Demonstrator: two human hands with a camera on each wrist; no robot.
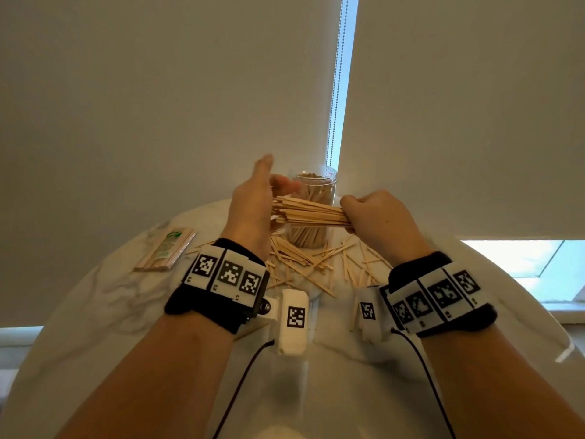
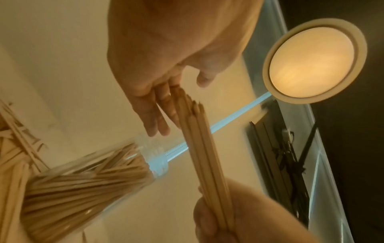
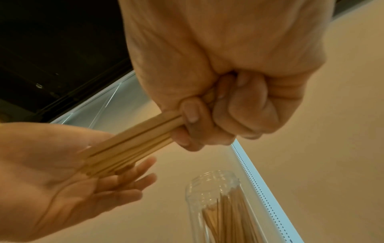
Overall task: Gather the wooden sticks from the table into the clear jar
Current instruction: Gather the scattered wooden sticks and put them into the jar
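— What's nearest the person?

— The marbled tabletop [image 1: 95, 299], with loose wooden sticks [image 1: 297, 261] scattered at twelve o'clock from the wrists. A wrapped packet of sticks [image 1: 164, 251] lies off at ten o'clock.

— And the hands?

— Above that scatter, the right hand [image 1: 376, 220] has its fingers [image 3: 245, 105] curled tight round one end of a bundle of sticks [image 1: 310, 212], held level. The left hand [image 1: 253, 204] is flat, fingers straight, its palm against the bundle's free ends at nine o'clock.

— The jar?

— The clear jar [image 1: 313, 204] stands upright just behind the bundle, lidless and packed with sticks. Beyond it, blinds [image 1: 158, 90].
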